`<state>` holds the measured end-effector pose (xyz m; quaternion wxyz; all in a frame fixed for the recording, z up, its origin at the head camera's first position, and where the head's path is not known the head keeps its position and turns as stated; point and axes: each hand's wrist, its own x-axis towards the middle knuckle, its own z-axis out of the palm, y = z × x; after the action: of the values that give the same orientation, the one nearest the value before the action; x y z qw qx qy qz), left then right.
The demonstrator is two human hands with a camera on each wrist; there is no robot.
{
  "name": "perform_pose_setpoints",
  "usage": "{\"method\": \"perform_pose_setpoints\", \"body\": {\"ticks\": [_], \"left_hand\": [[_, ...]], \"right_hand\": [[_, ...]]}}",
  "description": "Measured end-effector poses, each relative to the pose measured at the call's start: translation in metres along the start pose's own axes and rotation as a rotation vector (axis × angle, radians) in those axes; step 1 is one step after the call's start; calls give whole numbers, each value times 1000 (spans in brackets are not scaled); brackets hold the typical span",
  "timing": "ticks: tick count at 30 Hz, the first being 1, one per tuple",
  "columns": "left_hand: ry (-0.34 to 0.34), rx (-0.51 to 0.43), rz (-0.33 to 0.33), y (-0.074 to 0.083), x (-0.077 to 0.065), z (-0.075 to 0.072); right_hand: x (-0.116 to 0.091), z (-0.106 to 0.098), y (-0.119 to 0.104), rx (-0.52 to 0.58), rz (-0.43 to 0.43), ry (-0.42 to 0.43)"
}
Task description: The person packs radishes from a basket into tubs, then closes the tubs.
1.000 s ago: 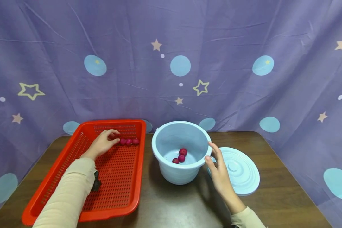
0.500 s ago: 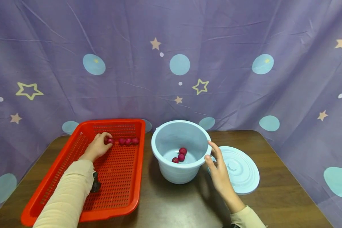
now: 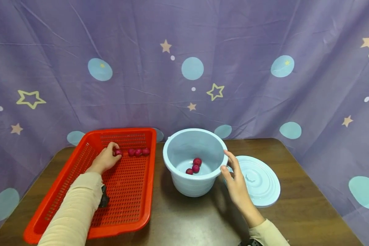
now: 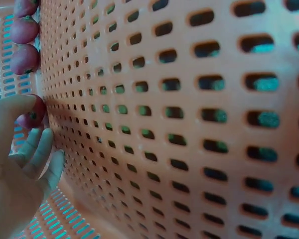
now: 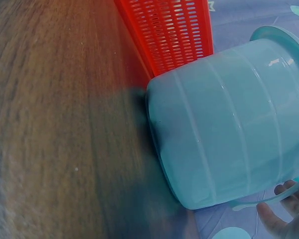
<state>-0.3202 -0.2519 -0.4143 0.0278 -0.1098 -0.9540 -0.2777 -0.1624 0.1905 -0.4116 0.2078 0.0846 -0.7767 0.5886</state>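
Observation:
My left hand [image 3: 104, 160] reaches into the back of the red perforated basket [image 3: 149, 198]. Thumb and fingers pinch a small round radish [image 4: 35, 115] there, close over the basket's floor. Three more radishes [image 3: 138, 152] sit in a row just right of it. In the middle of the table stands a light blue bucket [image 3: 192, 186] with three radishes [image 3: 195, 168] on its bottom. At the bucket's right side, my right hand [image 3: 238, 186] holds the rim between thumb and fingers; the right wrist view shows only part of this hand [image 5: 289, 214].
A round light blue lid [image 3: 261, 181] lies on the wooden table [image 3: 301, 208], right of the bucket and partly behind my right hand. Behind the table hangs a purple curtain [image 3: 249, 92] with stars and dots. The basket stands close to the bucket's left side.
My left hand has shifted a little to the left, away from the row of three radishes, and a radish now shows between its fingers. The right hand stays at the bucket's rim.

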Motion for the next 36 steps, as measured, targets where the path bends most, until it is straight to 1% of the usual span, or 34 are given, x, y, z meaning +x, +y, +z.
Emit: {"method": "perform_pose_setpoints", "body": {"ticks": [6, 10, 14, 17, 19, 24, 29, 33, 36], "left_hand": [[-3, 5, -25, 9, 1, -6], [14, -16, -25, 19, 3, -11], [52, -73, 19, 33, 5, -18], [64, -101, 47, 41, 5, -23], [65, -108, 53, 46, 3, -26], [67, -119, 72, 57, -2, -33], [83, -117, 124, 70, -6, -38], [76, -101, 147, 82, -11, -42], [64, -93, 151, 93, -15, -43]], "right_hand": [[2, -1, -2, -2, 4, -4], [2, -1, -2, 5, 1, -5], [3, -1, -2, 12, -3, -2], [3, -1, -3, 9, 0, -1], [3, -1, -3, 5, 2, -4], [3, -2, -4, -3, 8, -7], [1, -2, -3, -11, 8, -5], [0, -2, -3, 1, 7, -7], [-1, -1, -3, 10, 8, -8]]}}
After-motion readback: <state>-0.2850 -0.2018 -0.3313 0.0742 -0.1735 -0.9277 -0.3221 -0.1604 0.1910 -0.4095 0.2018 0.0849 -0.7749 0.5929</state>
